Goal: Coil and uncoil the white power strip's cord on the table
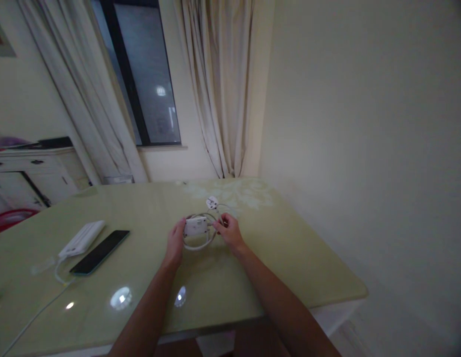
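Note:
A small white power socket block [195,226] lies on the green glass-topped table [223,277], with its white cable [201,244] coiled round it and a white plug [211,202] lying just beyond. My left hand [175,243] grips the block's left end, fingers closed on it. My right hand [229,231] is closed in a pinch on the cable at the block's right side.
A white power bank [83,238] with a thin white lead [37,310] and a dark phone [100,251] lie at the left of the table. The wall runs along the table's right edge; curtains, a window and a white cabinet [37,173] stand behind.

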The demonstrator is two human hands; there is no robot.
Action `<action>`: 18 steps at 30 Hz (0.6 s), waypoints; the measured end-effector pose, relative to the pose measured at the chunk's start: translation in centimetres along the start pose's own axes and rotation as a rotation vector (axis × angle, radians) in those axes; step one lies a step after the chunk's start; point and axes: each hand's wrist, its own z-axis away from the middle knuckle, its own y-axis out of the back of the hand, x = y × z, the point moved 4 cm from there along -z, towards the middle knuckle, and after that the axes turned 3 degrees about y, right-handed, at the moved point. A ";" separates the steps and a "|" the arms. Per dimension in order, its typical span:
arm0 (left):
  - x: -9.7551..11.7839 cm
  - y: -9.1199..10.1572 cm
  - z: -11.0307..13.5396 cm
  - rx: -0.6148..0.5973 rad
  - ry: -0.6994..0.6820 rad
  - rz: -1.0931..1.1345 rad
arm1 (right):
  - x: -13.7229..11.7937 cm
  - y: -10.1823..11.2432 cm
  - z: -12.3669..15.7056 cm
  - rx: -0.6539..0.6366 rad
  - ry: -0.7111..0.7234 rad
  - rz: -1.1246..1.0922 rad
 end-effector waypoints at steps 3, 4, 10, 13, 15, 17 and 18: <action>-0.5 0.3 -0.2 -0.018 0.011 0.006 | 0.4 0.1 -0.1 0.011 0.013 0.029; -0.5 0.5 -0.3 -0.012 0.000 -0.023 | 0.6 0.1 -0.1 0.012 0.014 0.035; 0.1 0.5 -0.1 0.017 -0.179 -0.273 | 1.1 0.0 -0.2 0.007 0.059 0.139; 0.6 0.4 0.0 0.028 -0.293 -0.348 | 1.2 -0.1 -0.1 -0.008 0.063 0.156; 0.5 0.6 -0.1 0.057 -0.311 -0.386 | 1.2 -0.1 -0.1 -0.016 0.059 0.149; 0.3 0.9 -0.2 0.092 -0.313 -0.411 | 1.2 0.0 -0.1 -0.017 0.055 0.137; 0.2 1.1 -0.3 0.107 -0.314 -0.426 | 1.1 0.1 -0.1 -0.012 0.056 0.131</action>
